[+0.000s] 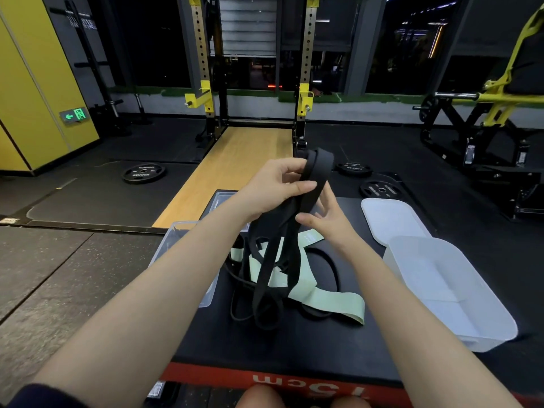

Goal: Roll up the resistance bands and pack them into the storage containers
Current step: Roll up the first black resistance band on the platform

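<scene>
Two hands hide the black band's roll, seemingly begun.

A gym: squat rack, weight plates, rubber flooring.

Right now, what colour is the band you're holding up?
Black, plain, gripped by the left hand; clearest in the head view.

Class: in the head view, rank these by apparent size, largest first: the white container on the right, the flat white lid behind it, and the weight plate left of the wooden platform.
1. White container
2. Lid
3. Weight plate, though it lies farthest away.
</scene>
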Available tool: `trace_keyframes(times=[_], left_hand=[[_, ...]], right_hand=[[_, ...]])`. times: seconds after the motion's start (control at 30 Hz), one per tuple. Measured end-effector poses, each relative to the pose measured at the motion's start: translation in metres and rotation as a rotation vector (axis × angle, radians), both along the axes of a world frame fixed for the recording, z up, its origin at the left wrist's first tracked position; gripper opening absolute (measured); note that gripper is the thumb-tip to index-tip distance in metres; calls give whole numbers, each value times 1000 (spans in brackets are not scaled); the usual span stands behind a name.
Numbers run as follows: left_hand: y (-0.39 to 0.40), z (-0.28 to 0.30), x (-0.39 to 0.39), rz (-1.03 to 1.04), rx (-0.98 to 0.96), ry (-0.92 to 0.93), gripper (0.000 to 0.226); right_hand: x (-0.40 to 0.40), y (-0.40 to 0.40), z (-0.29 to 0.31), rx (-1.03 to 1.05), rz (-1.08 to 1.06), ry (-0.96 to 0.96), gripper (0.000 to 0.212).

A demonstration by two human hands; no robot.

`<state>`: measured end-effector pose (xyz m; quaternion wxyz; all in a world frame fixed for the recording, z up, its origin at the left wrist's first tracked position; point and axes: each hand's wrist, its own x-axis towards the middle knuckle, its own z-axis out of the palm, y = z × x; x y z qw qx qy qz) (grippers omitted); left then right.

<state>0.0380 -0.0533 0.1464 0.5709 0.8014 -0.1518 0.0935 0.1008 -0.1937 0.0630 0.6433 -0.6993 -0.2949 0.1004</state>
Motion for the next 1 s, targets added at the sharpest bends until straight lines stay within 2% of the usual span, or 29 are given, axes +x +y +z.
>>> trace_keyframes(times=[0.07, 0.17, 0.4, 0.53, 0.67, 0.77, 0.9, 1.0], left_hand=[[-4, 1, 3, -18, 77, -59, 27], [-5, -3, 9, -17, 102, -93, 25], [-9, -12, 12, 0, -157, 13, 28], [-8, -21, 18, 69, -205, 81, 22], [-2, -41, 27, 248, -254, 169, 17], [2, -62, 26, 297, -163, 229, 22], [4, -93, 17, 165, -49, 326, 35], [-2, -108, 12, 44, 27, 386, 24]], right_hand=[[-1, -1, 6, 53, 33, -8, 106], [-2, -5, 7, 93, 0, 24, 82], [-1, -14, -17, 66, 18, 77, 45], [0, -14, -24, 100, -38, 164, 23], [-3, -14, -28, 96, -120, 204, 19], [-4, -15, -28, 138, -190, 242, 18], [-2, -19, -21, 145, -215, 279, 13], [1, -20, -13, 141, -238, 289, 10]])
